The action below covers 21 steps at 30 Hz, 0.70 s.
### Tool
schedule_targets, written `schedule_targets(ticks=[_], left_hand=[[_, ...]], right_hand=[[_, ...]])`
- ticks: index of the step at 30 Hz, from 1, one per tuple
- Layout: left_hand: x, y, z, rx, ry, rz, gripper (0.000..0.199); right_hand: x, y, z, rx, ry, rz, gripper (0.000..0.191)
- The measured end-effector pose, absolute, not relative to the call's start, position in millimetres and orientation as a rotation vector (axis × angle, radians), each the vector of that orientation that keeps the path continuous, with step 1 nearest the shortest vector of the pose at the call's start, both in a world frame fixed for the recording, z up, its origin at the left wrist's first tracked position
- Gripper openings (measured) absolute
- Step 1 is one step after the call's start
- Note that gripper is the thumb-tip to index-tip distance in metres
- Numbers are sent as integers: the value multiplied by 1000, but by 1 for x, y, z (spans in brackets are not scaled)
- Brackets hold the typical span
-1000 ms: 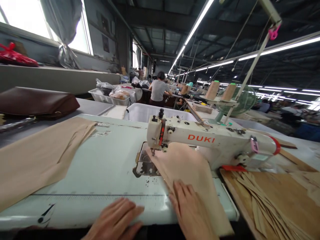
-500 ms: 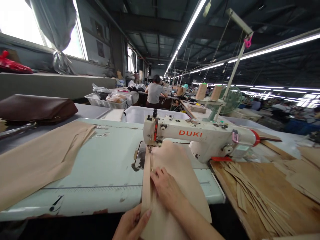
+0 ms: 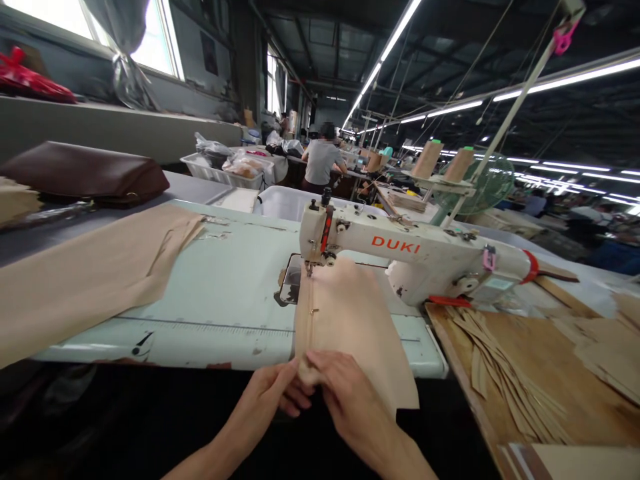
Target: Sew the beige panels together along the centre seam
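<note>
A beige fabric piece (image 3: pixel 363 320) lies under the needle of the white sewing machine (image 3: pixel 395 243) and hangs over the table's front edge. A zipper (image 3: pixel 313 300) with a small metal pull runs along its left side. My left hand (image 3: pixel 280 390) pinches the fabric's near left end, below the table edge. My right hand (image 3: pixel 343 383) grips the same bunched end from the right, its fingers close to those of my left hand.
More beige fabric (image 3: pixel 125 267) lies on the pale green table (image 3: pixel 240 280) at left, near a dark brown bag (image 3: pixel 90 173). Thin strips (image 3: pixel 500 367) lie on a wooden board (image 3: pixel 565 353) at right. A seated person (image 3: pixel 323 160) is farther back.
My right hand has moved down the fabric to its near end beside my left hand. The near end is now bunched up, and the zipper pull shows. The view has shifted.
</note>
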<state>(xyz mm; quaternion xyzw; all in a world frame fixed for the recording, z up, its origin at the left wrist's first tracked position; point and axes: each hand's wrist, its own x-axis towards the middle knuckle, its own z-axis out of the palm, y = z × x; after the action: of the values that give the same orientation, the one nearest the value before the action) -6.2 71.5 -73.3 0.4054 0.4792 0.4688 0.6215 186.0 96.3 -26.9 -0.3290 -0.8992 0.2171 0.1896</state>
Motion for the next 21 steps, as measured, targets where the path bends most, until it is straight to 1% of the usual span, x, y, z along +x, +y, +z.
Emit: schedule_targets(ticks=[2, 4, 8, 13, 15, 16, 18, 20, 21], left_hand=[[-15, 72, -79, 878, 1157, 1057, 77], [-21, 72, -85, 804, 1189, 1042, 79], [-21, 68, -85, 664, 1106, 1049, 73], [-12, 64, -72, 560, 852, 1115, 56], [-12, 63, -70, 511, 780, 1118, 51], [-13, 63, -70, 488, 764, 1114, 49], [-14, 65, -72, 483, 767, 1112, 49], [-15, 69, -75, 568, 816, 1094, 53], [-16, 72, -77, 639, 858, 1068, 57]], right_hand=[[183, 104, -20, -973, -2413, 752, 39], [181, 110, -12, -1006, -2348, 846, 29], [180, 112, -6, -1034, -2307, 876, 27], [176, 105, -24, -953, -2296, 829, 23], [172, 102, -39, -930, -2257, 721, 33], [169, 101, -46, -906, -2239, 631, 35], [164, 99, -60, -840, -2206, 415, 27], [160, 100, -68, -767, -2178, 215, 16], [159, 101, -70, -735, -2164, 134, 14]])
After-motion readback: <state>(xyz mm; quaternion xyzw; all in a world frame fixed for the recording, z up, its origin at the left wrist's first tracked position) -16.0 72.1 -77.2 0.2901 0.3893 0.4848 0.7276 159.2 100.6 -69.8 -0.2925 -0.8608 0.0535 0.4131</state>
